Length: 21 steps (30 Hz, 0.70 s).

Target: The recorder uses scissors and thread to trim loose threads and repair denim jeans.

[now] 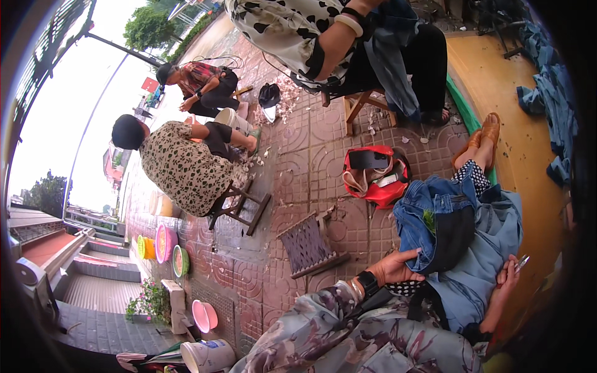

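Across my lap lie blue denim garments; a darker pair of jeans [413,214] with a black inner panel rests on a lighter blue piece of denim [460,292]. My left hand [397,267], with a black watch at the wrist, is closed on the jeans' lower edge, thumb on top. At the right side of the denim, my right hand [508,280] is closed around a small shiny metal tool [522,263]; its kind is too small to make out. A bit of green [429,221] shows on the jeans.
A red bag [379,198] with a dark phone [368,160] stands ahead of my lap. A folding stool [306,244] lies on the paving. One person [311,37] sits close by; two others sit farther left. More denim [550,99] lies at the right.
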### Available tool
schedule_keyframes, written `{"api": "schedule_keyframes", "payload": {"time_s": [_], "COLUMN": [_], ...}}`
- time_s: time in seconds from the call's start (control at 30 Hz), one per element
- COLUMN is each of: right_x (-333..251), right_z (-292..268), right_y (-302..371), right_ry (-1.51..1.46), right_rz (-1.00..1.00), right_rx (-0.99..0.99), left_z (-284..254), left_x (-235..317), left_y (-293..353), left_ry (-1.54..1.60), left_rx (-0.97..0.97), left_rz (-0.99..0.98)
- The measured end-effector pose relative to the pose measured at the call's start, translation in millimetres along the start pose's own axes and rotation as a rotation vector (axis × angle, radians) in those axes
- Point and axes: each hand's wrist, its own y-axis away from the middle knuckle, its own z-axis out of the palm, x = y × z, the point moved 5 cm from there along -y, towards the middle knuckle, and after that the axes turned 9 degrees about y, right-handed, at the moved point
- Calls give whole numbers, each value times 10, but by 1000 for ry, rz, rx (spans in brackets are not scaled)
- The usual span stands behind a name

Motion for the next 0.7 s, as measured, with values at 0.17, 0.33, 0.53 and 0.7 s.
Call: {"api": "schedule_keyframes", "payload": {"time_s": [0.17, 0.33, 0.53, 0.7], "right_x": [-23, -24, -7, -49], "right_z": [9, -1, -26, -13], "right_y": [9, 16, 7, 18], "right_ry": [16, 32, 48, 48], "right_rz": [13, 11, 10, 8], "right_rx": [16, 24, 24, 35], "left_z": [-49, -85, -105, -106], "left_x": [9, 10, 26, 42], "left_y": [-11, -24, -24, -22], "left_ry": [16, 14, 24, 4], "left_rx": [-9, 0, 24, 40], "left_rz": [-11, -7, 0, 0]}}
